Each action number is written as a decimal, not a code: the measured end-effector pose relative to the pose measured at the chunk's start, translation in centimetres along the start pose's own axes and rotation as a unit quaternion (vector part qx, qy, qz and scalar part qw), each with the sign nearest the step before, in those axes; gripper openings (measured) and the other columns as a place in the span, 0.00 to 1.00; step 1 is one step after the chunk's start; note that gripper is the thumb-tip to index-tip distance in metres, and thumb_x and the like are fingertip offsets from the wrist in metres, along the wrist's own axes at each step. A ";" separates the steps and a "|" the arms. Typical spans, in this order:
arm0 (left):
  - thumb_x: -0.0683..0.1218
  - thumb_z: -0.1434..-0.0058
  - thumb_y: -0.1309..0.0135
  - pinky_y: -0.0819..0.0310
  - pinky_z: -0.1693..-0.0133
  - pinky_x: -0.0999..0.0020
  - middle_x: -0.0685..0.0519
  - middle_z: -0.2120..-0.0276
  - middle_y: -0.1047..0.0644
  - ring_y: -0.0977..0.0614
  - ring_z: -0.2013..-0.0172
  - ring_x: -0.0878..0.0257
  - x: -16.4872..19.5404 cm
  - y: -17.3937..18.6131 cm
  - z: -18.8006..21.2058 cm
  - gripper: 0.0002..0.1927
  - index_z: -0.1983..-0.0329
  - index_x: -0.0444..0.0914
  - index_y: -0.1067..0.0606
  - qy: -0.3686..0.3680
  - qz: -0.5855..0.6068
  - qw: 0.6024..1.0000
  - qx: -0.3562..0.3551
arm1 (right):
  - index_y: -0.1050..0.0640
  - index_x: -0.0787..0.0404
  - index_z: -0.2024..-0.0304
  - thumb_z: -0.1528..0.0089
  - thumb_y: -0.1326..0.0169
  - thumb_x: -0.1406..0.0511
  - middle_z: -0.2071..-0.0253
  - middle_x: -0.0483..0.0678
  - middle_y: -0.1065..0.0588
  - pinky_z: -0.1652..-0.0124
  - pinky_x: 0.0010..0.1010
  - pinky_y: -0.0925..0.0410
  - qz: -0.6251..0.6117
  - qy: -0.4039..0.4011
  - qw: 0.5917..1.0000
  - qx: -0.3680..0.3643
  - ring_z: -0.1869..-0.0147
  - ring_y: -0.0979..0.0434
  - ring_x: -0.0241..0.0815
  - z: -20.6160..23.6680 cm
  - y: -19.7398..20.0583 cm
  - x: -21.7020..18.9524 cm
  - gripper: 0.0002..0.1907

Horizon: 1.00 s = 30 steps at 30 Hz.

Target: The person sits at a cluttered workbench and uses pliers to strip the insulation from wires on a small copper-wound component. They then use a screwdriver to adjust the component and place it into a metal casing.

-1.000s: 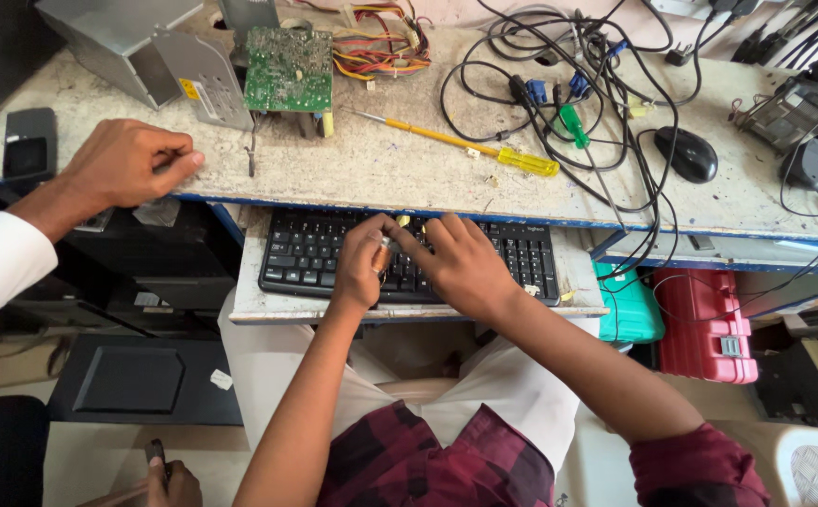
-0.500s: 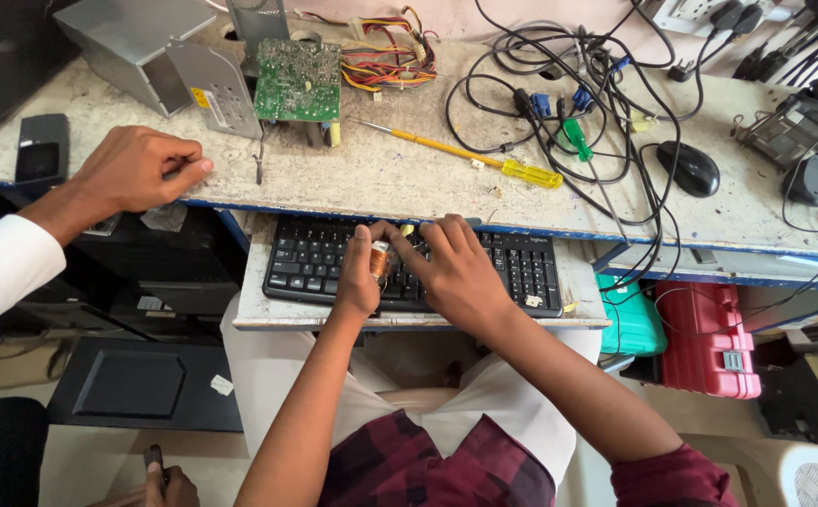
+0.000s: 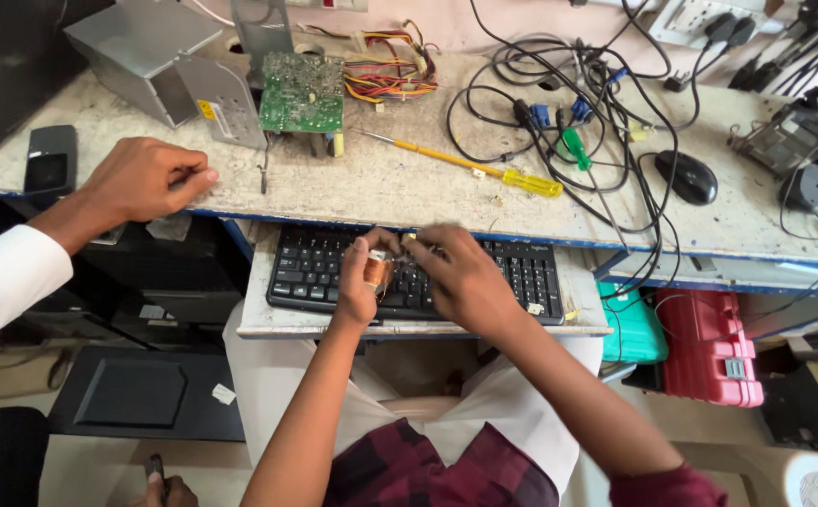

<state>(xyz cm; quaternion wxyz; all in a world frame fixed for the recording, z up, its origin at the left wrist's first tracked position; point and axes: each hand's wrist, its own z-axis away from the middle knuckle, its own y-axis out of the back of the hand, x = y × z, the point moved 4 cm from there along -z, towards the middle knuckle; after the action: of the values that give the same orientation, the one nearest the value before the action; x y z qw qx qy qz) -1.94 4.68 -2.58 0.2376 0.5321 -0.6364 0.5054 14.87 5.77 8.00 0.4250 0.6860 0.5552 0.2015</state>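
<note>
Head view: both hands, left [image 3: 360,286] and right [image 3: 461,277], apparently pinch a copper coil [image 3: 377,272] above the keyboard [image 3: 310,272].

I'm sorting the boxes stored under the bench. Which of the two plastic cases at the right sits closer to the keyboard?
The teal case, just past the keyboard's right end. The red case stands beyond it, farther right.

A small copper-coloured coil [image 3: 377,272] is mostly covered by the left hand [image 3: 360,286] and right hand [image 3: 461,282], its shape unclear. Both hands hide the middle keys of the black keyboard [image 3: 315,272] on the pull-out shelf. At the desk's front left edge, another person's hand [image 3: 146,178] has its fingertips curled under. A metal case [image 3: 141,52] at the back left corner is cut off by the top edge.
</note>
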 end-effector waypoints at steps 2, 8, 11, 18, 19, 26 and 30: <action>0.63 0.32 0.62 0.41 0.76 0.74 0.54 0.73 0.30 0.31 0.76 0.69 0.2 0.2 0.0 0.26 0.59 0.37 0.28 0.012 0.038 0.999 0.009 | 0.26 0.60 0.37 0.43 0.43 0.76 0.38 0.56 0.30 0.31 0.43 0.36 -0.032 -0.006 0.997 0.068 0.30 0.31 0.58 0.5 0.8 0.4 0.30; 0.57 0.41 0.56 0.43 0.79 0.74 0.54 0.72 0.31 0.32 0.76 0.69 0.9 0.6 0.1 0.21 0.57 0.36 0.30 0.028 0.096 0.995 0.011 | 0.24 0.63 0.39 0.37 0.42 0.74 0.30 0.57 0.31 0.33 0.46 0.37 -0.156 -0.083 0.975 0.133 0.27 0.32 0.57 0.5 1.7 2.2 0.23; 0.56 0.43 0.55 0.44 0.78 0.75 0.54 0.71 0.31 0.32 0.75 0.69 1.3 0.6 0.2 0.22 0.57 0.35 0.30 0.026 0.104 0.994 0.004 | 0.23 0.59 0.40 0.36 0.44 0.73 0.32 0.54 0.29 0.41 0.36 0.29 -0.149 -0.140 0.965 0.165 0.34 0.24 0.51 0.5 1.8 2.4 0.22; 0.55 0.46 0.54 0.46 0.80 0.75 0.52 0.69 0.30 0.34 0.75 0.69 1.8 0.4 0.4 0.24 0.54 0.33 0.31 0.026 0.139 0.990 -0.007 | 0.16 0.45 0.48 0.41 0.35 0.66 0.60 0.47 0.24 0.65 0.39 0.30 0.118 -0.168 0.974 0.101 0.66 0.22 0.49 -0.8 3.6 4.3 0.18; 0.55 0.46 0.54 0.46 0.80 0.75 0.52 0.69 0.30 0.34 0.75 0.69 1.9 0.3 0.4 0.24 0.54 0.33 0.32 0.022 0.144 0.989 -0.013 | 0.15 0.45 0.50 0.44 0.35 0.68 0.60 0.47 0.24 0.65 0.39 0.30 0.123 -0.149 0.979 0.066 0.65 0.22 0.49 -1.1 3.9 4.5 0.20; 0.55 0.48 0.54 0.48 0.80 0.75 0.51 0.69 0.30 0.35 0.76 0.69 2.3 0.1 0.5 0.25 0.54 0.33 0.32 0.025 0.158 0.987 -0.019 | 0.16 0.53 0.63 0.58 0.36 0.70 0.41 0.46 0.24 0.41 0.45 0.36 0.130 -0.007 0.989 -0.076 0.35 0.31 0.50 -4.1 5.5 4.4 0.19; 0.55 0.47 0.55 0.51 0.81 0.76 0.52 0.71 0.32 0.39 0.78 0.71 2.5 -0.1 0.4 0.25 0.53 0.33 0.33 0.031 0.158 0.986 -0.039 | 0.15 0.53 0.65 0.59 0.40 0.73 0.40 0.43 0.23 0.37 0.49 0.42 0.151 0.057 0.974 -0.158 0.30 0.34 0.51 -6.3 5.1 4.5 0.19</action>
<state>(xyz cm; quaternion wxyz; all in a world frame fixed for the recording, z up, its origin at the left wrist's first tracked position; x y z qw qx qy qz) -2.53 3.19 -0.56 0.1947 0.3997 -0.7240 0.5274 14.54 12.15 14.71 0.4605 0.6736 0.4294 0.3870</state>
